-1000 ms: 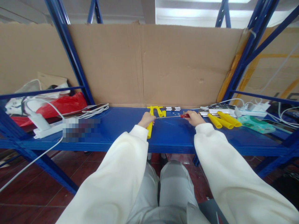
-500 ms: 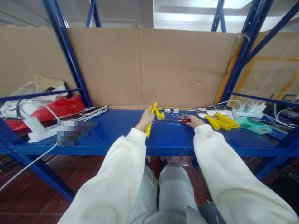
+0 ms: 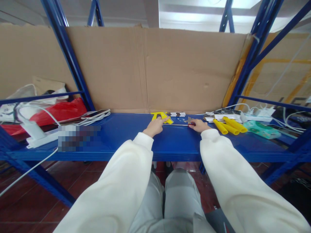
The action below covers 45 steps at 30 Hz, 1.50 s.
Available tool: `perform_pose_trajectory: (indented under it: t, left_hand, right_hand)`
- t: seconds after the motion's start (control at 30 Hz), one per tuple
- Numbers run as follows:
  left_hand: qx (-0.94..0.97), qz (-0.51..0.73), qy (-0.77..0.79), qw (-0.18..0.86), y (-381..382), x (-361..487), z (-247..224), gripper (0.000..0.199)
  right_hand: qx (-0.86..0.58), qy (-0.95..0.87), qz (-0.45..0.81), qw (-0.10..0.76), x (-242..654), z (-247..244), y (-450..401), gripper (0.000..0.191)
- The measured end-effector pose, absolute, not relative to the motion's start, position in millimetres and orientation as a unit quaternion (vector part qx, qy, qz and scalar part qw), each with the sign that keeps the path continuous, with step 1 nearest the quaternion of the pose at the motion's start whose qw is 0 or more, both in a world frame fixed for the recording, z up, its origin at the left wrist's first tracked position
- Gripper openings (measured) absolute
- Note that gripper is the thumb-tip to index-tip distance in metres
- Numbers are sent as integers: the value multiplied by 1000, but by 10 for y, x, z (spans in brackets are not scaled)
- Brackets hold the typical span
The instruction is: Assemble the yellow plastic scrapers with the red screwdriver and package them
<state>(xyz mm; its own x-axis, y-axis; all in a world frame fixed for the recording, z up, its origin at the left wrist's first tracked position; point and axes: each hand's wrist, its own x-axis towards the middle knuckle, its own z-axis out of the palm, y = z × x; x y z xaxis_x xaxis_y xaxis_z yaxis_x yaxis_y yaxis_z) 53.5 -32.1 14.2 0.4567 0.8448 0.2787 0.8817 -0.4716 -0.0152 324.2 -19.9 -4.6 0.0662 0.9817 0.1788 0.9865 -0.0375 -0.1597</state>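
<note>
My right hand is closed around the red handle of a screwdriver, whose thin shaft points left, low over the blue shelf. At the shaft's far end is my left hand, its index finger stretched out toward the right beside the yellow pieces. Whether its fingertips touch the shaft or a yellow piece is too small to tell. Just behind the screwdriver lie small white boxes and a small flat grey piece.
Several yellow tubes and a green packet lie at the right, by white cables. At the left are a red bag, a white power strip and a coiled cable. Cardboard stands behind.
The long yellow tube has left my left hand and now lies among the yellow pieces behind it. My left hand has come down by the screwdriver's tip. My right hand has shifted slightly left.
</note>
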Motion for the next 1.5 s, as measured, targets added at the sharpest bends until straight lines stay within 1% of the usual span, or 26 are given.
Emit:
perform_pose_trajectory:
  t: [0.2, 0.27, 0.4, 0.57, 0.83, 1.03, 1.13, 1.27, 1.5]
  left_hand:
    - [-845, -115, -518, 64, -338, 530, 148, 62]
    - [-841, -119, -524, 60, -322, 525, 131, 62]
    - [-835, -127, -534, 45, -273, 508, 90, 59]
    - [-832, -126, -539, 15, -250, 508, 68, 55]
    - [-835, -122, -536, 6, -265, 530, 82, 56]
    - [-838, -134, -529, -6, -301, 537, 108, 56]
    - [-839, -136, -527, -7, -310, 535, 112, 55]
    - [-840, -140, -524, -7, -297, 529, 101, 55]
    - [-839, -137, -527, -5, -294, 531, 96, 55]
  right_hand:
    - [-684, -708, -48, 167, 3207, -80, -125, 41]
    - [-666, -725, -57, 169, 3144, -83, -98, 43]
    - [-653, -745, -65, 117, 2935, -37, -15, 47]
    - [-680, -728, -77, 40, 2702, 80, 159, 51]
    - [-708, -704, -59, -8, 2625, 108, 331, 51]
    - [-709, -702, -52, -25, 2644, 64, 397, 55]
    - [-702, -710, -56, -15, 2662, 40, 432, 56]
    - [-684, -725, -81, 6, 2690, 7, 451, 51]
    - [-658, -746, -103, 4, 2725, 2, 443, 46]
